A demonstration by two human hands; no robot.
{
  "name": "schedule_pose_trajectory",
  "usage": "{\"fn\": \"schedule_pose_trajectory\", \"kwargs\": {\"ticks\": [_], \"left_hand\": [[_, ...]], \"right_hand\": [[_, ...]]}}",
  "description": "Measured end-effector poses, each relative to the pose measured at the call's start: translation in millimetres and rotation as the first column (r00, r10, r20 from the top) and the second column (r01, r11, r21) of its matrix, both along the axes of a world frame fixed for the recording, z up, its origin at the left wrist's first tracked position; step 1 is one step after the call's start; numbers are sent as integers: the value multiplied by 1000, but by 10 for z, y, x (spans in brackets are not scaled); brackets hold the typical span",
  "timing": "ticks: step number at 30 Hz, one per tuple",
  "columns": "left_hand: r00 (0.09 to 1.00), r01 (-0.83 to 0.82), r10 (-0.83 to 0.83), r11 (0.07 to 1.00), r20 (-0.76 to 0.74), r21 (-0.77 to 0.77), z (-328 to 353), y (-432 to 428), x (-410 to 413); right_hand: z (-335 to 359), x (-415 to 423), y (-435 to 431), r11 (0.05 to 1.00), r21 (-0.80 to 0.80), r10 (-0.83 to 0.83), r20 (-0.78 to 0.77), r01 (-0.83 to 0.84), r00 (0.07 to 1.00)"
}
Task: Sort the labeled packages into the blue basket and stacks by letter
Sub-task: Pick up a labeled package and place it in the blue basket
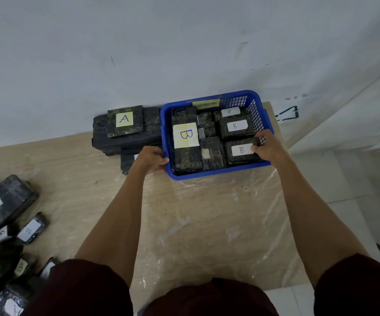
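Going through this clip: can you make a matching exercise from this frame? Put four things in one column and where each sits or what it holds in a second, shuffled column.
Things
1. left hand
2. right hand
3. dark wrapped package with a yellow A label
4. yellow paper tag reading ABNORMAL

Places
a. on the far wall of the blue plastic mesh basket
b. holds a small dark package with a white B label inside the basket
c. grips the basket's left rim
d. on top of the stack of dark wrapped packages left of the basket

Pairs: 1-c, 2-b, 3-d, 4-a
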State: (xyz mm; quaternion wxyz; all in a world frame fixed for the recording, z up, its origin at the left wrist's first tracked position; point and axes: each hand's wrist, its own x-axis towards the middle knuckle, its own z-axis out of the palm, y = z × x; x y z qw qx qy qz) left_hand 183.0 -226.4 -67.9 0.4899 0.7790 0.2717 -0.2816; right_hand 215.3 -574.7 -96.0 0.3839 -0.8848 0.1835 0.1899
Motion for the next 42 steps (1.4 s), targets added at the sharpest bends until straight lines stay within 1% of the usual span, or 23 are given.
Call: {"fn": "schedule_pose_trajectory", "kwargs": {"ticks": [3,8,12,17,22,26,31,34,36,38,40,42], "left_hand": [[1000,3,-3,1000,17,-6,23,-27,-39],[998,-59,59,998,11,-24,-8,-81,-74],[998,-65,65,998,12,-1,-32,-99,-65],[996,-84,84,996,8,7,-34,-108,-61],[996,-88,88,996,5,27,-17,-134,-65],[994,-107,107,993,17,40,-38,-152,-80],[991,-124,119,990,61,74,-62,-162,-126],[990,-107,98,990,104,90,-26,-186,-202],[992,-62,52,994,114,88,-4,-199,-260],[993,-39,33,998,117,50,56,-181,-338],[990,-44,47,999,135,-20,88,-79,-437],[985,19,-21,1000,170,16,97,118,-563]], "right_hand": [[7,6,-6,993,-107,56,-19,-58,998],[33,32,37,966,-201,150,-89,-166,985],[54,44,80,916,-310,231,-112,-254,967],[85,-8,211,841,-417,336,-96,-344,937],[60,-161,444,784,-501,391,-60,-367,918],[28,-232,507,768,-537,372,-70,-349,926],[59,-261,515,749,-557,386,-71,-357,920],[87,-300,541,752,-552,384,-76,-360,920],[121,-344,563,758,-551,374,-71,-349,925],[161,-404,618,770,-547,358,-55,-328,932],[213,-480,718,778,-551,352,-15,-302,936],[262,-578,862,788,-554,352,48,-268,935]]}}
